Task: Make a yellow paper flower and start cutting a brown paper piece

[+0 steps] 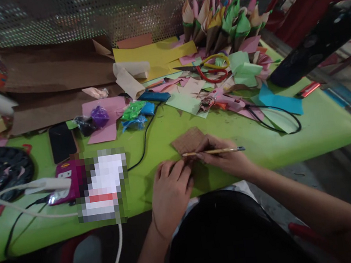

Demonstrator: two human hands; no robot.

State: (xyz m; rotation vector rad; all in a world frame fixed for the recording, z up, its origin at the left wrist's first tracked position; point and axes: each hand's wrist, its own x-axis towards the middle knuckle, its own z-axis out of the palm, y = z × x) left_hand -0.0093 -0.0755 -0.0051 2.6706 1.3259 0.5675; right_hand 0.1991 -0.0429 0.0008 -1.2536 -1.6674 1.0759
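Observation:
A pencil (222,150) lies across the fingers of my right hand (221,157), which is closed around it. Its left end is over a small brown square of coarse paper or cloth (188,139) on the green table. My left hand (172,186) rests at the table's near edge with its fingers curled in, just below the brown square. The fingertips of both hands come close together there, and they hide whatever the left fingers press or hold.
Scissors (207,69), a pink glue gun (228,100) and paper scraps lie beyond my hands. Paper cones (225,24) stand at the back. A dark bottle (314,46) is at right. A blurred phone (105,180), power bank (66,181) and cables are at left.

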